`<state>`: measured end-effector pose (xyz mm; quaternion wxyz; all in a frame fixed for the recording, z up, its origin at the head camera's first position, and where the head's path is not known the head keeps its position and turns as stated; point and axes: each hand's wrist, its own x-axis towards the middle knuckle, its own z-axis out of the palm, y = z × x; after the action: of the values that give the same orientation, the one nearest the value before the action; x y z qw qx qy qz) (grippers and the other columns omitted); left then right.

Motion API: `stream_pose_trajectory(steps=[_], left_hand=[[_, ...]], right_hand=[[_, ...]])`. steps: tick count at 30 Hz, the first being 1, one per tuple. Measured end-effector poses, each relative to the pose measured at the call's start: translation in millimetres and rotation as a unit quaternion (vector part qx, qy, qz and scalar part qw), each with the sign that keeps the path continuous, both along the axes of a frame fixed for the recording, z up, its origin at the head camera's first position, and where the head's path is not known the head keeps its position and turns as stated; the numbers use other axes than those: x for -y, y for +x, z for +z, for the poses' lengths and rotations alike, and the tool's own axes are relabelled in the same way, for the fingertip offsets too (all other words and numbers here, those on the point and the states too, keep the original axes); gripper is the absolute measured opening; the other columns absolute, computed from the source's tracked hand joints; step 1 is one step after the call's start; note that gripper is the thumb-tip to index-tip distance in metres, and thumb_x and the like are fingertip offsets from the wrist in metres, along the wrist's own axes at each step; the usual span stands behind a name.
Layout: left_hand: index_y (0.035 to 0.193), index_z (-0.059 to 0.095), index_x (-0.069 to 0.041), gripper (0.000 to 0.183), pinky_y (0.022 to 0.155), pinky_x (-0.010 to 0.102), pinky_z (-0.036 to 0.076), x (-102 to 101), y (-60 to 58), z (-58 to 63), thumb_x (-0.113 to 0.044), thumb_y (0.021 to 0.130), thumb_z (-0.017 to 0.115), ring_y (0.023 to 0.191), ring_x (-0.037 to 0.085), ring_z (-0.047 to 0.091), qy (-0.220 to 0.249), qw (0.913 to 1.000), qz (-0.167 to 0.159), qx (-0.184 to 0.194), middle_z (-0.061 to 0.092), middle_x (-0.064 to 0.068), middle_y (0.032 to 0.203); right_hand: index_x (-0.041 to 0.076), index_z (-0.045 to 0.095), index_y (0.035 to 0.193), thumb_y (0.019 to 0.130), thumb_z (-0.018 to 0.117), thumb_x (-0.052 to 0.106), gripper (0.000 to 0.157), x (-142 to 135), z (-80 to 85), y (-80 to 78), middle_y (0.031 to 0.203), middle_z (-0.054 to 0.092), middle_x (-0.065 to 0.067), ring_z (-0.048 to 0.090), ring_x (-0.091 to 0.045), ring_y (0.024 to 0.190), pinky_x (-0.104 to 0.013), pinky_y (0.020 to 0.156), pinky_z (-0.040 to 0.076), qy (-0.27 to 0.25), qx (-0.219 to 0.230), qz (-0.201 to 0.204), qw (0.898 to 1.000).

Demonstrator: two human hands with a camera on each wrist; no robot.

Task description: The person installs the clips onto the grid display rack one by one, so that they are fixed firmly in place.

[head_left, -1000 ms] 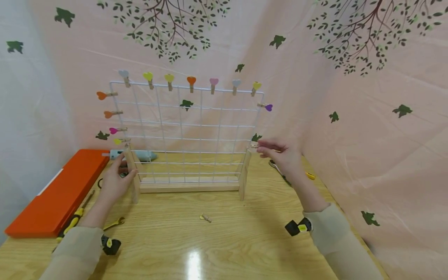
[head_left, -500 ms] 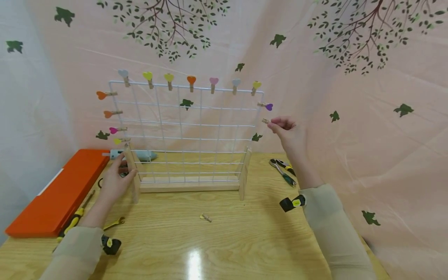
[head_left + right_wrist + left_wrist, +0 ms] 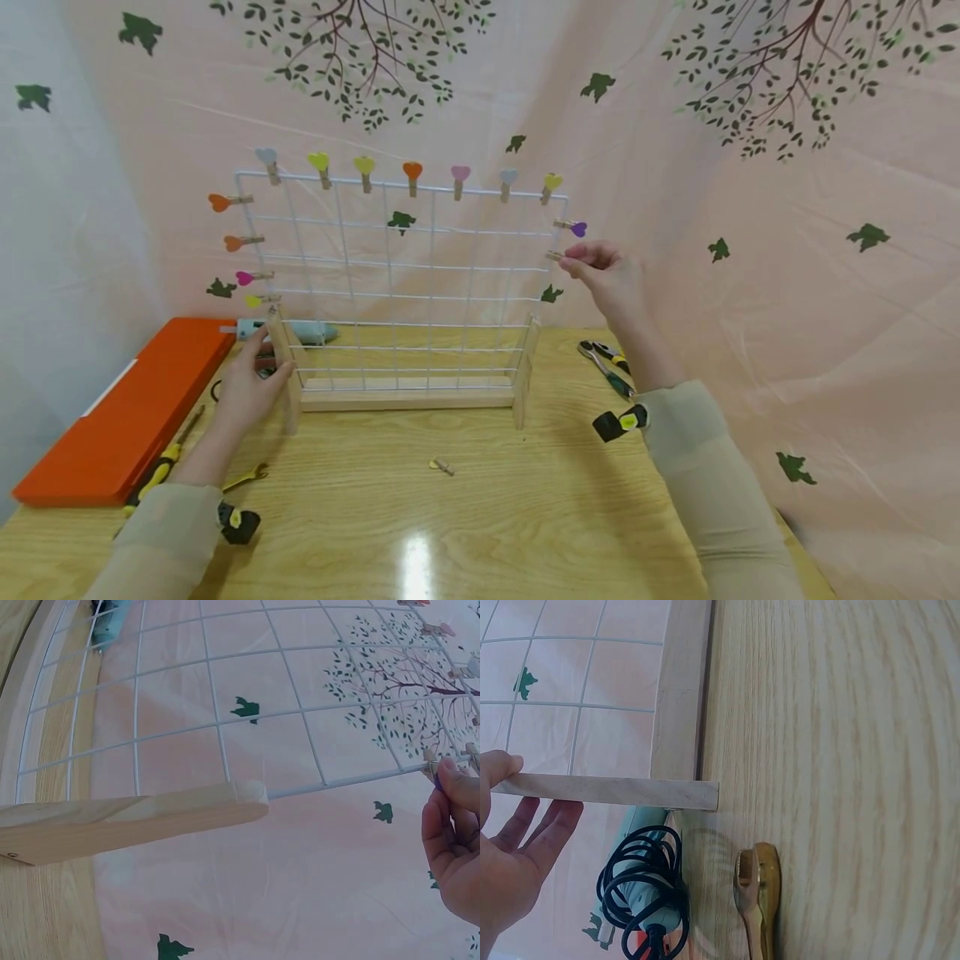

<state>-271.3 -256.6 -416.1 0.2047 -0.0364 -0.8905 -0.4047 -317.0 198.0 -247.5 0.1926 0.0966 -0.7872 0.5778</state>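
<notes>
A white wire grid (image 3: 430,267) stands in a wooden frame (image 3: 405,402), with heart-topped clothespins along its top and sides. My left hand (image 3: 251,379) grips the frame's left upright; in the left wrist view, the thumb lies on one side of that upright (image 3: 615,789) and fingertips on the other. With thumb and fingers, my right hand (image 3: 611,279) pinches a small wooden clothespin (image 3: 556,256) right at the grid's right edge, just below the clothespin with a purple heart (image 3: 577,229). The fingers mostly cover the held clothespin's heart end.
A loose clothespin (image 3: 442,467) lies on the table in front of the frame. At left are an orange case (image 3: 127,417), a screwdriver (image 3: 161,475), a wrench (image 3: 247,477) and a glue gun (image 3: 315,332). Pliers (image 3: 603,367) lie at right.
My right hand has risen with the clothespin from near the right upright's top, then shifted left to the grid's edge. The left hand stays on the upright.
</notes>
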Motion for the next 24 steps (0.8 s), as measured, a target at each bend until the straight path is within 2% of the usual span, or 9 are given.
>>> stream_pose_trajectory(steps=[5, 9, 12, 15, 17, 21, 24], left_hand=[[0.143, 0.019, -0.013, 0.064, 0.069, 0.048, 0.049, 0.3, -0.5, -0.4, -0.025, 0.089, 0.053, 0.101, 0.038, 0.051, 0.002, 1.0, -0.002, 0.001, 0.048, 0.022, 0.117], [0.143, 0.018, -0.014, 0.065, 0.069, 0.048, 0.049, 1.0, -1.0, -0.8, -0.026, 0.089, 0.053, 0.101, 0.037, 0.051, 0.002, 1.0, 0.0, 0.001, 0.048, 0.022, 0.117], [0.143, 0.018, -0.013, 0.065, 0.069, 0.048, 0.049, 1.4, -1.2, -0.8, -0.026, 0.089, 0.053, 0.101, 0.037, 0.051, 0.001, 1.0, 0.001, 0.0, 0.049, 0.022, 0.117], [0.143, 0.019, -0.013, 0.065, 0.07, 0.049, 0.049, 1.3, -0.7, -0.6, -0.025, 0.089, 0.053, 0.101, 0.038, 0.051, 0.002, 1.0, 0.0, 0.0, 0.048, 0.023, 0.117], [0.142, 0.018, -0.012, 0.065, 0.07, 0.05, 0.049, 1.0, 0.0, -0.2, -0.025, 0.089, 0.052, 0.101, 0.038, 0.051, 0.001, 1.0, -0.001, 0.0, 0.048, 0.023, 0.117], [0.143, 0.018, -0.011, 0.065, 0.07, 0.049, 0.049, 0.3, 1.0, 0.4, -0.025, 0.089, 0.052, 0.101, 0.039, 0.051, 0.001, 1.0, -0.001, 0.001, 0.048, 0.024, 0.118], [0.143, 0.018, -0.011, 0.065, 0.069, 0.049, 0.049, 0.2, 1.1, 0.5, -0.026, 0.09, 0.052, 0.101, 0.039, 0.051, 0.001, 1.0, -0.002, 0.001, 0.048, 0.024, 0.118]], right_hand=[[0.006, 0.067, 0.092, 0.07, 0.074, 0.025, 0.03, 0.2, -0.4, -2.6, 0.077, 0.064, 0.002, 0.059, -0.013, 0.072, -0.015, 0.066, 0.047, -0.004, -0.013, 0.005, 1.0], [0.009, 0.064, 0.103, 0.072, 0.073, 0.028, 0.037, -2.2, -2.0, -2.6, 0.094, 0.064, 0.001, 0.058, -0.014, 0.086, -0.017, 0.075, 0.046, 0.024, -0.045, 0.006, 0.999], [0.014, 0.061, 0.109, 0.074, 0.071, 0.032, 0.041, -6.5, -4.3, 1.9, 0.105, 0.06, 0.0, 0.053, -0.014, 0.094, -0.023, 0.08, 0.043, 0.048, -0.058, -0.012, 0.997], [0.017, 0.06, 0.109, 0.075, 0.07, 0.034, 0.04, -11.0, -8.7, 11.7, 0.108, 0.058, 0.0, 0.05, -0.014, 0.094, -0.027, 0.08, 0.04, 0.054, -0.055, -0.025, 0.997], [0.017, 0.061, 0.107, 0.076, 0.07, 0.033, 0.037, -12.4, -13.1, 20.1, 0.107, 0.057, 0.0, 0.05, -0.014, 0.093, -0.025, 0.079, 0.041, 0.062, -0.063, -0.028, 0.996], [0.01, 0.062, 0.107, 0.077, 0.07, 0.019, 0.033, -6.3, -21.5, 41.1, 0.105, 0.059, -0.007, 0.051, -0.018, 0.088, -0.02, 0.073, 0.045, 0.081, -0.098, 0.001, 0.992], [0.004, 0.06, 0.109, 0.076, 0.07, 0.01, 0.035, 4.9, -27.3, 59.0, 0.103, 0.059, -0.012, 0.051, -0.024, 0.087, -0.019, 0.07, 0.047, 0.112, -0.105, 0.045, 0.987]])
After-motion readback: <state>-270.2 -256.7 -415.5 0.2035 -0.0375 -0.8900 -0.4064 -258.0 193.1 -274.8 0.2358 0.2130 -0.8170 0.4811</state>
